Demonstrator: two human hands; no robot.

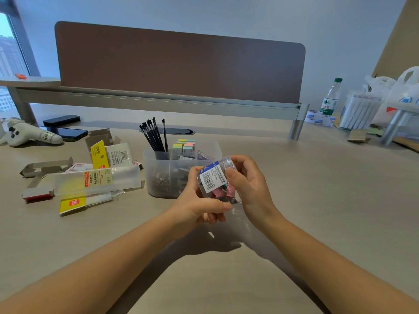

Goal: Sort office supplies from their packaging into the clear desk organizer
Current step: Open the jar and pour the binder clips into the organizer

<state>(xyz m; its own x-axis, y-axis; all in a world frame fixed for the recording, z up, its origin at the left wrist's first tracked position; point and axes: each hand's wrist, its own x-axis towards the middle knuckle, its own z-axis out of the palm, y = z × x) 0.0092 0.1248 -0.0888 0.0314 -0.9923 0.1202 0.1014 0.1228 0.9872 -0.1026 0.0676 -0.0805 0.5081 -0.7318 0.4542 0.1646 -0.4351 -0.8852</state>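
Both hands hold a small clear jar (pixel 214 181) of coloured binder clips just in front of the clear desk organizer (pixel 158 175), above the surface (pixel 317 200). Left hand (pixel 199 200) wraps the jar's lower body, fingers curled under it, thumb across the front. Right hand (pixel 247 177) grips the top end, fingers curled round the lid (pixel 227 162), thumb pressed on the side.

Jar's long axis is tilted: lid end up and to the right, away from the person, base down toward the left palm. Lid looks still on; likely step is twisting it off. Right hand is the one on the lid, so it does the turning while the left braces.

Organizer sits directly behind the jar, near. Back compartments already hold dark pen refills (pixel 154 137) and pastel sticky tabs (pixel 184 145); front ones hold small metal bits, type unclear through the plastic. Which compartment takes the clips can't be told. Opened packaging (pixel 95 177) lies to the left.
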